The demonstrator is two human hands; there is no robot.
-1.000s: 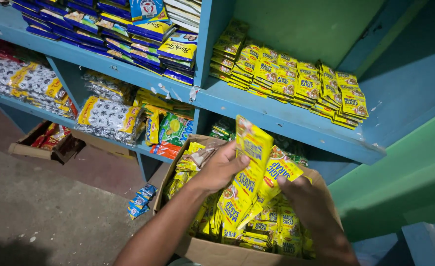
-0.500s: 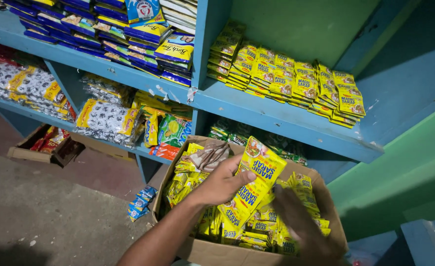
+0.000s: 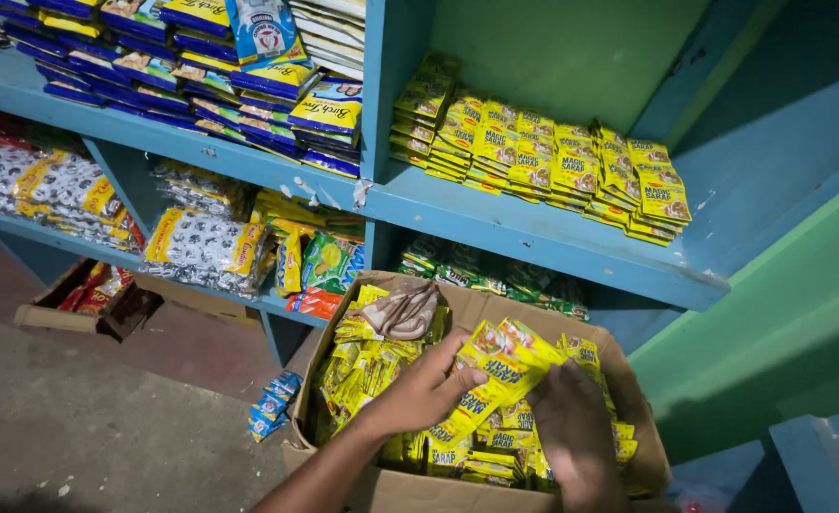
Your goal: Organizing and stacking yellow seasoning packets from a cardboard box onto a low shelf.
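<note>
Overhead, a blue shelf unit (image 3: 533,228) carries stacked yellow sachets (image 3: 543,161) on its upper board, with dark blue packets (image 3: 182,57) in the bay to the left. Below it an open cardboard box (image 3: 629,399) sits packed with more yellow sachets and a crumpled brown bag (image 3: 400,309) on top. Over the box, left hand (image 3: 424,389) pinches a strip of yellow sachets (image 3: 495,366) between thumb and fingers, tilted; right hand (image 3: 576,432) is blurred just beside the strip, fingers together, grip unclear.

Both hands — left hand (image 3: 426,389), right hand (image 3: 572,432) — on yellow sachets (image 3: 500,366) in cardboard box (image 3: 400,489).
</note>
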